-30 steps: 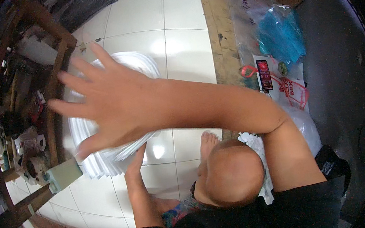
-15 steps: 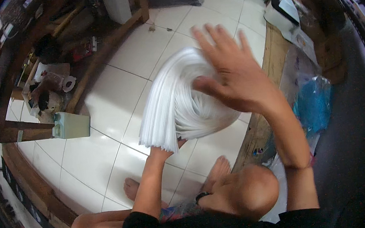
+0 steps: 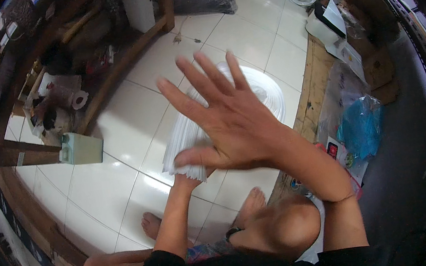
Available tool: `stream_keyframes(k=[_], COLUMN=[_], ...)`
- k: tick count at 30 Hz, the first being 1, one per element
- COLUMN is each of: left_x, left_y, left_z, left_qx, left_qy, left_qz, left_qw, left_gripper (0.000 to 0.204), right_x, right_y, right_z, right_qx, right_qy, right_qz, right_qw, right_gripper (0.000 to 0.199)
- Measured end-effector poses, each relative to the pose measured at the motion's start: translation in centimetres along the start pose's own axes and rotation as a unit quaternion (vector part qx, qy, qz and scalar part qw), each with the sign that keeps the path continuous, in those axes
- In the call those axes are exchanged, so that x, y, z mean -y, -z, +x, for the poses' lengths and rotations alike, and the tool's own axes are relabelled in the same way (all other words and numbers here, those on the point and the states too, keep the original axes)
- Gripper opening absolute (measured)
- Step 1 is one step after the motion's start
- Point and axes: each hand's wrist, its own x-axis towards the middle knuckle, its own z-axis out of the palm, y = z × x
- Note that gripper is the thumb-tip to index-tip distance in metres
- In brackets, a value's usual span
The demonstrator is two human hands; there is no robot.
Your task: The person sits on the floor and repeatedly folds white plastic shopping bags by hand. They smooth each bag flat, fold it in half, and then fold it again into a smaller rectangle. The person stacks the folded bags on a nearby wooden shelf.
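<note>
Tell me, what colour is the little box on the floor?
Pale mint green: the little box shows best in the head view, at left.

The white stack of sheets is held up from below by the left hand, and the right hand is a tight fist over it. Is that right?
Not quite. The head view shows the right hand spread open and flat, fingers apart, over the white stack of sheets, not a fist. The rest holds: the left hand is at the stack's lower end, holding it up.
</note>
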Motion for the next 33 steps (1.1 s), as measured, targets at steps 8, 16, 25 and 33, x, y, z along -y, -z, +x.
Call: stream_keyframes(k=[8,16,25,33], left_x=[-1.2,2.9,-3.4,-3.2], left_y=[0.4,-1.8,1.8,1.3], left_z=[0.4,-1.5,0.8,0.6], left_qx=[0.075,-0.003,0.066,0.055], left_qy=[0.044,-0.066,0.136,0.118], left_qz=[-0.012,0.144,-0.021,-0.024], left_qw=[0.996,0.987,0.988,0.991], left_gripper=[0.071,0.079,0.046,0.048], right_x=[-6.0,-7.2,-8.8,-7.0], right_y=[0.6,2.1,0.3,1.5], right_z=[-2.2,-0.6,0.7,2.8], right_qx=[-0.034,-0.105,0.035,0.190], right_qy=[-0.102,-0.065,-0.043,-0.097], right_qz=[-0.063,-0.030,0.039,-0.045], right_qw=[0.992,0.992,0.998,0.976], right_gripper=[0.091,0.088,0.106,0.108])
